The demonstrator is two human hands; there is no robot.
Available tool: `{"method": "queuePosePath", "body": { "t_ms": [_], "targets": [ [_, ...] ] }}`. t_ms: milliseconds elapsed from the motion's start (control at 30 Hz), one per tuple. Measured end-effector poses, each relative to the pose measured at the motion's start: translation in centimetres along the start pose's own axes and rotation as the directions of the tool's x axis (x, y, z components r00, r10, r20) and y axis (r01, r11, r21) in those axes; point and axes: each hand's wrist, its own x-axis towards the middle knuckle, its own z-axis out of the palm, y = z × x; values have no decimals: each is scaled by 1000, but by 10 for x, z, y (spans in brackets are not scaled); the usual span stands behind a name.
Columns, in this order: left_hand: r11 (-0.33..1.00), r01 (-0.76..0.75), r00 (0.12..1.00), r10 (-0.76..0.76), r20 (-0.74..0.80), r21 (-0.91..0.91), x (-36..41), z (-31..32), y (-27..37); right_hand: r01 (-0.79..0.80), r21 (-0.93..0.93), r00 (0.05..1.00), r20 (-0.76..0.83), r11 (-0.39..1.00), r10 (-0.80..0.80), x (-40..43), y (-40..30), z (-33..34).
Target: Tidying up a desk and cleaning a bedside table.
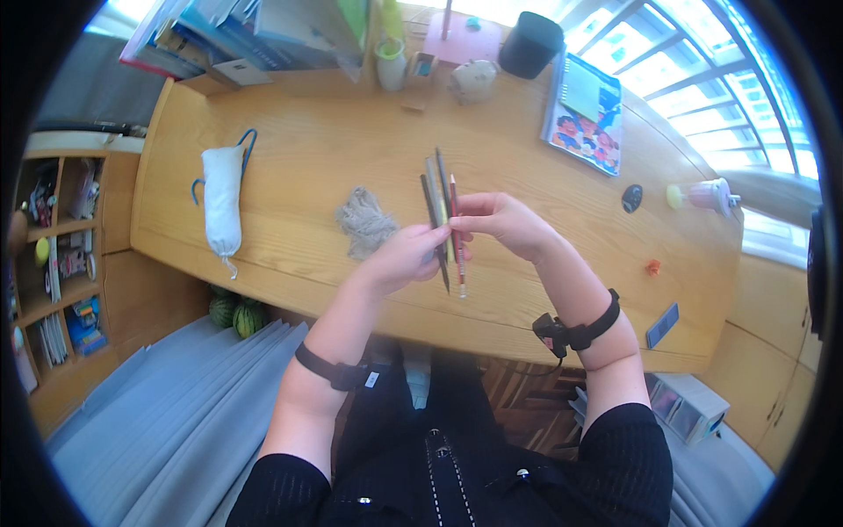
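Note:
Over the desk in front of my body, my left hand [411, 255] holds a small bundle of pencils. Within the bundle are a dark pencil [428, 191] and a red pencil [460, 263] with a whitish lower end. My right hand [506, 221] meets the bundle from the other side, its thumb and fingertips pinching around the red pencil. Both hands nearly touch at the middle of the pencils. A crumpled grey-brown cloth [365, 221] lies on the desktop just beyond my left hand.
On the wooden desk [316, 138], a white drawstring pouch [222, 197] lies over a blue hanger [249, 148] at left. Books [586, 132], a piggy bank [473, 80] and a black container [531, 45] stand behind. A tumbler [705, 196] and a blue-grey object [662, 325] are right.

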Motion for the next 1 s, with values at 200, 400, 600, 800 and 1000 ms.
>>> {"method": "queuePosePath", "body": {
  "t_ms": [200,400,600,800,1000],
  "targets": [
    [996,37,991,-27,130,-77,15,10,-2,-196,163,977,-55,967,208,-5,-3,22],
    [999,48,976,-51,-211,-18,17,-1,2,133,470,799,-572,873,186,34,10,-54],
    [989,-89,964,56,-260,-117,17,-26,-17,-376,-146,616,-777,915,129,87,15,-214],
    [992,-108,788,123,-603,60,-6,-64,-43,-677,-623,710,-694,392,121,134,-5,-193],
    [864,106,476,390,-788,492,-18,-111,-57,-805,-325,345,-937,497,-54,130,0,-208]
  ]
}}
